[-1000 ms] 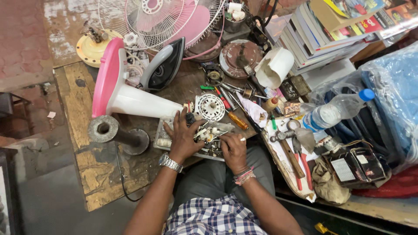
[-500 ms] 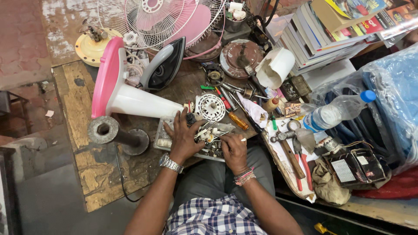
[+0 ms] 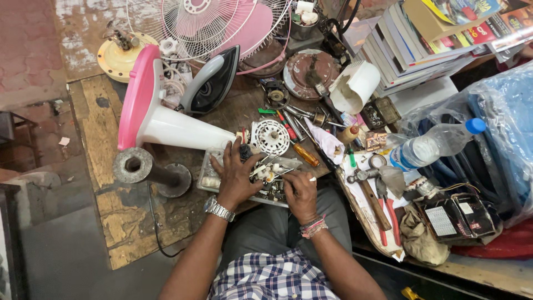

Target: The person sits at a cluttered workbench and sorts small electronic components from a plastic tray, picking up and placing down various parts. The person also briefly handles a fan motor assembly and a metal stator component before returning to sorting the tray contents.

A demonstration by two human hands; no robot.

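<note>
Left hand (image 3: 237, 176) spread flat, fingers splayed, palm down on shallow clear tray (image 3: 210, 179) of small metal parts; grips nothing visible. Right hand (image 3: 300, 191) loosely curled, knuckles up, fingertips in parts at tray's right end; whether it pinches piece, cannot tell. Tray near, on lap edge. White round fan part (image 3: 271, 136) just beyond hands. Pink-and-white fan base (image 3: 161, 119) far left. Orange-handled screwdriver (image 3: 306, 154) right of tray.

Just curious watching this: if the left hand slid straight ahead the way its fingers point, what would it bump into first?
Probably the white fan base: the left hand points up and slightly right, fingertips close to the cone's narrow end. Depth is unclear, so it might pass beside it.
</note>
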